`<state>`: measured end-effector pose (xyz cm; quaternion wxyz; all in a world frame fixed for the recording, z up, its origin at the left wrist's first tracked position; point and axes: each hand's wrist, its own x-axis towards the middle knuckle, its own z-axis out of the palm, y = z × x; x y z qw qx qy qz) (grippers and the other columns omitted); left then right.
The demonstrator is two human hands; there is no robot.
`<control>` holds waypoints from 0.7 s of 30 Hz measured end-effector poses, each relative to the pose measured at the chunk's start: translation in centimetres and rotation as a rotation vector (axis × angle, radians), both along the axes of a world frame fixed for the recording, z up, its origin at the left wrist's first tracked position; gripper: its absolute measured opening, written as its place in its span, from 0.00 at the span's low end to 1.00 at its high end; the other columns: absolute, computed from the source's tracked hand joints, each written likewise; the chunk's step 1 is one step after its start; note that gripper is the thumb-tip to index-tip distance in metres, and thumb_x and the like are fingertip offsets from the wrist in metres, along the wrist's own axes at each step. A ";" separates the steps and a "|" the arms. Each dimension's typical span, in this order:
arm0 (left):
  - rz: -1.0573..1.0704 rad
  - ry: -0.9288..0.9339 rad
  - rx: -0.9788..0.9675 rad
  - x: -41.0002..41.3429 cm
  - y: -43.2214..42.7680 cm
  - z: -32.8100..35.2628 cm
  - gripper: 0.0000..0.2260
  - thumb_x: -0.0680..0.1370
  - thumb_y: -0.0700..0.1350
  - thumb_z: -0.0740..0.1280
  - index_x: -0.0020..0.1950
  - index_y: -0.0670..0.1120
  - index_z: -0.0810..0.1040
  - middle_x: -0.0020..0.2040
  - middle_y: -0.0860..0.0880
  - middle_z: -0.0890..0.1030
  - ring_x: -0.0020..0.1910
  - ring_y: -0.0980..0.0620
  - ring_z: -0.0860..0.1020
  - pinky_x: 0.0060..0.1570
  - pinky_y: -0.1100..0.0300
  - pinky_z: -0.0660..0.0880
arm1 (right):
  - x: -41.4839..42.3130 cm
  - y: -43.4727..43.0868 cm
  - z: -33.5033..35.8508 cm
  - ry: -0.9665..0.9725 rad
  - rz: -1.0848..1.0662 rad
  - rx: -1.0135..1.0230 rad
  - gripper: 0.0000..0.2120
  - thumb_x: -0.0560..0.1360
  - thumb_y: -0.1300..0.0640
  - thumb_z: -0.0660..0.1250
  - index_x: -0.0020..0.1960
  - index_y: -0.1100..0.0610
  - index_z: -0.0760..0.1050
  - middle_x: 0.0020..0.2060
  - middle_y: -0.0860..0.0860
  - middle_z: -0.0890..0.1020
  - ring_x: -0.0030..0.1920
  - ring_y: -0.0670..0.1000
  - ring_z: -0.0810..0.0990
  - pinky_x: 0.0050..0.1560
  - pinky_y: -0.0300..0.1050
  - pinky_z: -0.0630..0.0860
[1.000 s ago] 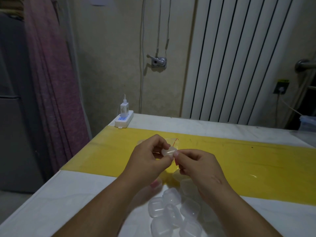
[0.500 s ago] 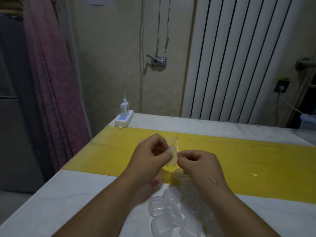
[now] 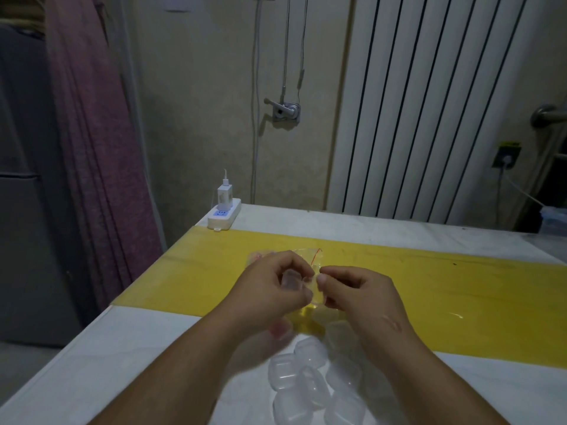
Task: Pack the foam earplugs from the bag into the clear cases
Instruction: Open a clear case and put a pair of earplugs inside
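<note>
White table w/ yellow strip across mid. L hand grips clear case above strip; R hand fingers pinch its edge. Just behind, bag; spare cases nr front edge. Power strip at far-left corner; radiator on back wall, pink curtain at left.

The left hand and the right hand were bare, and so were the left forearm and the right forearm, uncovered down to the lower edge of the view. The right thumbnail was plain and trimmed short. A small pale curved mark, like a scratch or scar, lay near the right wrist.
</note>
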<state>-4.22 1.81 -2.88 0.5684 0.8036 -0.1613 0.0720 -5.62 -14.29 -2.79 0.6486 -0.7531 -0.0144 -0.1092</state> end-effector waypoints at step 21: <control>0.087 -0.007 0.062 0.1 -0.2 0.1 0.15 0.67 0.38 0.76 0.47 0.55 0.82 0.45 0.56 0.82 0.44 0.57 0.79 0.42 0.63 0.77 | -0.6 0.5 -0.1 -0.250 -0.042 -0.150 0.05 0.73 0.59 0.72 0.42 0.49 0.81 0.36 0.45 0.85 0.42 0.44 0.83 0.43 0.38 0.77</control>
